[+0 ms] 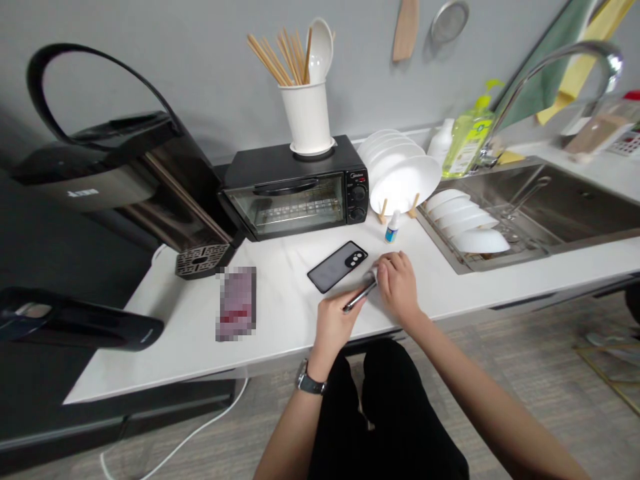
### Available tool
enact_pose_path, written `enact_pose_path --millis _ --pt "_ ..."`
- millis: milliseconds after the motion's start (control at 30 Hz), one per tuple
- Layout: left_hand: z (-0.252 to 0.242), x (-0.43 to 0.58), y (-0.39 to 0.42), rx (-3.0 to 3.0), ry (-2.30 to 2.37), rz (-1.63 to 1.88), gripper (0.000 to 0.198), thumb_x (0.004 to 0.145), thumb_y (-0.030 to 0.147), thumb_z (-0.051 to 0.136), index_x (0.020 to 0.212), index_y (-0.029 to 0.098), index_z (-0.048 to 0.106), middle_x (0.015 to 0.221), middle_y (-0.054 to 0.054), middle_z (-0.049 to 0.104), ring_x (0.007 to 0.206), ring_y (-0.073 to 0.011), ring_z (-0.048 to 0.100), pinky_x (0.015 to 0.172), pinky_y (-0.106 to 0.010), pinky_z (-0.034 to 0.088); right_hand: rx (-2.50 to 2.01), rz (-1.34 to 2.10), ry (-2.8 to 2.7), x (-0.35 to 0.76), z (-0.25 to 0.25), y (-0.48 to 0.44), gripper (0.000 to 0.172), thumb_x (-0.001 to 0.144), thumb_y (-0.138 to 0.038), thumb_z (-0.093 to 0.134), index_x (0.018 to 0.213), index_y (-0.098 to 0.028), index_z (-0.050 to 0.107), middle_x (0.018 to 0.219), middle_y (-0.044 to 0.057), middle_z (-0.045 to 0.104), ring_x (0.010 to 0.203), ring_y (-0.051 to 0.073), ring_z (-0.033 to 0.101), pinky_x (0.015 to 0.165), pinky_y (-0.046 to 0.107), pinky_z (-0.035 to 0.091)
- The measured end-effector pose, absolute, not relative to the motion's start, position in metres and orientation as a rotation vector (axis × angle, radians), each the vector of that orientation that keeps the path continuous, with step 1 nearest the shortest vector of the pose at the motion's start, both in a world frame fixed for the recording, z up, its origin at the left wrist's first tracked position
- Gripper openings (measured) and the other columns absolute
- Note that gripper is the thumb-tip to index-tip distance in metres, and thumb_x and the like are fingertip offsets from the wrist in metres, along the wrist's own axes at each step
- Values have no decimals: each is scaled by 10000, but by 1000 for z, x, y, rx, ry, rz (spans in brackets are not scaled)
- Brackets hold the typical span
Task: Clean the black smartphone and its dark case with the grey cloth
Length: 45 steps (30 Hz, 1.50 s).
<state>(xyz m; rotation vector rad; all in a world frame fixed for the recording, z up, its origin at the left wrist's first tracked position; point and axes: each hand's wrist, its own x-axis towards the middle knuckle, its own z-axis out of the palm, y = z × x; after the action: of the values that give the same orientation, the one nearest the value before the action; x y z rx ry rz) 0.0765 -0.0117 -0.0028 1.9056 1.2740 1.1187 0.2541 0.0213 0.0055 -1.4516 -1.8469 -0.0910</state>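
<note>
My left hand (334, 323), with a watch on its wrist, is closed around a smartphone (359, 298) seen nearly edge-on and tilted above the counter. At the phone's far end, my right hand (399, 283) has its fingers curled over a small pale cloth (373, 273), mostly hidden by them. Just beyond the hands a phone case (336, 268) with a black rim and camera cut-outs lies flat. A small white spray bottle (393, 229) with a blue label stands upright behind my right hand.
A pixelated flat object (237, 303) lies left on the white counter (280, 340). Behind are a toaster oven (295, 200), a utensil holder (307, 117) and racked plates (403, 183). A drinks machine (150, 180) stands left, a sink (560, 237) with bowls (467, 220) right.
</note>
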Motion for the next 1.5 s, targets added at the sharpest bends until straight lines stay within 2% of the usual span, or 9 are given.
enact_pose_path --millis 100,200,467,567,700,833,1067,1367,1500 --pt "-7 73 -11 1990 1333 1091 207 882 82 617 750 161 755 731 -45 770 622 -169 674 627 -261 512 -1256 9 -1996 205 6 -17 323 1063 -244 372 1221 -197 650 1203 97 688 1259 283 536 1235 574 163" --pt "-10 69 -9 2006 1356 1087 238 820 22 600 644 155 690 671 -55 737 582 -169 642 578 -264 477 -1123 45 -2145 185 7 -32 370 1066 -274 382 1359 -180 586 1280 110 678 1191 269 561 1197 508 261" --pt "-1 76 -12 1878 1249 1121 252 953 269 677 1182 264 781 1109 -38 816 918 -222 778 820 -308 598 -1483 -130 -1942 272 10 43 453 1074 -247 328 728 -219 620 722 76 604 751 254 519 749 410 400" --pt "-2 76 -11 1896 1269 1112 222 945 254 681 1137 252 793 1048 -42 824 864 -215 773 787 -302 593 -1471 -113 -1876 255 9 28 405 1073 -229 333 847 -209 668 850 88 660 899 271 574 935 455 421" --pt "-12 71 -7 2017 1366 1074 207 876 68 615 761 179 746 714 -35 749 614 -167 668 606 -261 509 -1178 40 -2047 196 4 -22 342 1076 -303 371 1269 -196 632 1213 96 695 1264 281 540 1234 541 190" --pt "-16 69 -6 2028 1403 1068 231 827 19 609 670 163 701 633 -21 687 582 -168 631 569 -257 478 -1057 68 -2199 192 3 -29 459 1058 -436 432 1400 -153 548 1331 140 650 1226 299 538 1171 506 307" --pt "-1 76 -11 1895 1242 1117 273 950 277 677 1205 257 772 1142 -42 808 955 -234 772 848 -331 606 -1396 -77 -1911 273 7 34 432 1086 -273 317 840 -213 667 840 79 643 883 262 539 980 468 428" --pt "-13 68 -8 2023 1310 1079 237 863 55 594 691 154 725 683 -41 741 619 -177 682 603 -254 508 -1052 34 -2188 195 4 -31 455 1071 -316 423 1482 -136 504 1393 133 630 1305 276 516 1218 505 255" --pt "-5 73 -11 1977 1284 1079 163 929 180 653 964 191 812 875 -35 815 772 -208 756 726 -284 584 -1190 -47 -2161 250 4 7 350 1082 -351 402 1151 -170 694 1028 105 705 983 274 584 1029 474 406"
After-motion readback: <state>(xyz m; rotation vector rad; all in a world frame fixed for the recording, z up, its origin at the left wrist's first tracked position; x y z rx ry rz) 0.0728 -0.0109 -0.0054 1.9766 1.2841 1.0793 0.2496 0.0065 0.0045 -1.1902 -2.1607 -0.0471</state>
